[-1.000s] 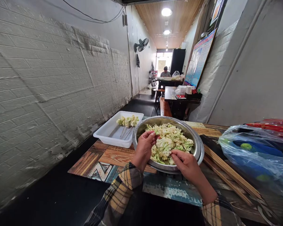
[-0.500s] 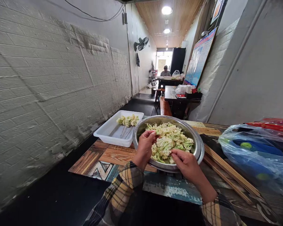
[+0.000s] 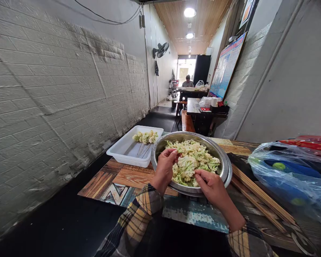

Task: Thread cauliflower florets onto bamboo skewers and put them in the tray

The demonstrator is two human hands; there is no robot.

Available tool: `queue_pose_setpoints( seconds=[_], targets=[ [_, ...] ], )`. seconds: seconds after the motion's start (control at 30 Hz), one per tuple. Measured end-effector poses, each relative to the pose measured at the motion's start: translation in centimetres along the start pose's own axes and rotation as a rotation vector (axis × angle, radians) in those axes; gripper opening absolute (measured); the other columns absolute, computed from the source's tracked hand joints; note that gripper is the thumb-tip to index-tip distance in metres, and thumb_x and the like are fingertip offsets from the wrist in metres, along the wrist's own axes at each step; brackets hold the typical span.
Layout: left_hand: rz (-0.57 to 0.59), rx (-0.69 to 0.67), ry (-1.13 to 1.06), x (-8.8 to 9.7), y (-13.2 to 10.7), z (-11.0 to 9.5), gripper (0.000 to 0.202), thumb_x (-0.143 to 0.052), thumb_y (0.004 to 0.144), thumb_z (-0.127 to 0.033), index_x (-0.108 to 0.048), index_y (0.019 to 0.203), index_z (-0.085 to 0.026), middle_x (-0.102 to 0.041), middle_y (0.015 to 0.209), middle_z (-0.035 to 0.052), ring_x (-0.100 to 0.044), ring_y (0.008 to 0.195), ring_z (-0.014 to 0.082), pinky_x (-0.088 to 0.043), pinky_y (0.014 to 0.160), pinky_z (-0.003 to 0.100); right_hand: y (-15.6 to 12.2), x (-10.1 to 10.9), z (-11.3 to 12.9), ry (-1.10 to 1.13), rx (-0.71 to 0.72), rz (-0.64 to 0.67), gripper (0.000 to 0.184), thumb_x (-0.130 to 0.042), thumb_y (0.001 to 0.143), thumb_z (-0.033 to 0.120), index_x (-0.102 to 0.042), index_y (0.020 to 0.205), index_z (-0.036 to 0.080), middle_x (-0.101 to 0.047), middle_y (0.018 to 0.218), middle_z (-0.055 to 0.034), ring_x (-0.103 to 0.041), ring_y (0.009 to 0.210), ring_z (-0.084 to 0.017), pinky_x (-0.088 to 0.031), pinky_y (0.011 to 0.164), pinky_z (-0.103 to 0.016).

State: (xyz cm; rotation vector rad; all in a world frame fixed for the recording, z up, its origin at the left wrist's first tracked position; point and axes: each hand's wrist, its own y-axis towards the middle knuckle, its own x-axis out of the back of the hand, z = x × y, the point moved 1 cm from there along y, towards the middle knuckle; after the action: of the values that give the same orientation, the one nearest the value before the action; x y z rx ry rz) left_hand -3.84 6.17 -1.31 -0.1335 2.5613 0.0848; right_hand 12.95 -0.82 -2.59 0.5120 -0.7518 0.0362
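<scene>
A steel bowl [image 3: 226, 167] stands on the wood-patterned table, full of pale green-white cauliflower florets [image 3: 194, 146]. My left hand [image 3: 165, 167] is over the bowl's left side, thumb and fingers closed at the edge of a larger cauliflower floret [image 3: 186, 166]. From the lower right, my right hand [image 3: 211, 185] pinches the same floret's edge between thumb and fingers. Any skewer in my hands is hidden. Left of the bowl sits a white plastic tray [image 3: 120, 154] holding skewered cauliflower [image 3: 145, 136], the thin sticks pointing towards me.
Bundled bamboo skewers [image 3: 262, 191] lie right of the bowl, with scissors [image 3: 301, 239] near their lower end. A clear plastic bag [image 3: 291, 178] spreads over the right side. A brick-patterned wall [image 3: 69, 89] runs along the left. Farther back, a person [image 3: 187, 82] sits at another table.
Almost nothing differs. Both hands stay at the floret over the bowl, and the view has shifted very slightly.
</scene>
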Motion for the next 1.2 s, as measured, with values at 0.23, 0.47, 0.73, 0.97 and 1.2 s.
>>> queue_pose_setpoints(
  seconds=[0.23, 0.47, 0.73, 0.97, 1.2],
  targets=[
    [-0.002, -0.037, -0.016, -0.1, -0.28, -0.24, 0.027, -0.08, 0.054, -0.025, -0.062, 0.071, -0.015, -0.062, 0.064, -0.001, -0.063, 0.065, 0.0125, -0.042, 0.063, 0.023, 0.13, -0.1, -0.04, -0.002, -0.003, -0.008, 0.033, -0.04, 0.094, 0.034, -0.071, 0.091, 0.02, -0.074, 0.087, -0.0067, -0.069, 0.081, -0.023, -0.049, 0.071, -0.031],
    [0.011, -0.098, 0.045, 0.04, -0.45, -0.23, 0.023, -0.078, 0.058, -0.025, -0.064, 0.072, -0.014, -0.062, 0.066, -0.0012, -0.059, 0.064, 0.0102, -0.043, 0.067, 0.024, 0.05, 0.0, -0.22, -0.016, -0.002, 0.009, 0.032, -0.041, 0.093, 0.032, -0.07, 0.092, 0.019, -0.074, 0.089, -0.0071, -0.069, 0.085, -0.024, -0.049, 0.073, -0.031],
    [0.042, -0.188, 0.152, -0.08, -0.86, -0.71, 0.017, -0.075, 0.061, -0.025, -0.066, 0.07, -0.014, -0.06, 0.062, -0.0014, -0.052, 0.06, 0.0095, -0.041, 0.064, 0.023, 0.16, 0.22, -0.08, 0.012, 0.009, 0.012, 0.033, -0.041, 0.093, 0.031, -0.071, 0.095, 0.019, -0.075, 0.093, -0.0083, -0.069, 0.086, -0.024, -0.05, 0.073, -0.032],
    [-0.006, -0.209, 0.215, 0.31, -0.63, -0.61, 0.017, -0.075, 0.061, -0.026, -0.066, 0.07, -0.015, -0.06, 0.064, -0.0007, -0.051, 0.063, 0.0106, -0.039, 0.063, 0.023, 0.23, 0.25, -0.18, 0.018, 0.017, 0.02, 0.033, -0.042, 0.092, 0.032, -0.072, 0.092, 0.02, -0.075, 0.091, -0.007, -0.069, 0.083, -0.023, -0.051, 0.07, -0.031],
    [0.016, -0.192, 0.198, 0.3, -0.61, -0.48, 0.014, -0.07, 0.065, -0.026, -0.064, 0.07, -0.015, -0.058, 0.061, -0.0014, -0.049, 0.059, 0.0096, -0.038, 0.061, 0.023, 0.0, 0.12, -0.25, -0.002, 0.018, 0.008, 0.034, -0.041, 0.093, 0.033, -0.072, 0.093, 0.02, -0.075, 0.095, -0.0082, -0.07, 0.089, -0.025, -0.051, 0.078, -0.035]
  ],
)
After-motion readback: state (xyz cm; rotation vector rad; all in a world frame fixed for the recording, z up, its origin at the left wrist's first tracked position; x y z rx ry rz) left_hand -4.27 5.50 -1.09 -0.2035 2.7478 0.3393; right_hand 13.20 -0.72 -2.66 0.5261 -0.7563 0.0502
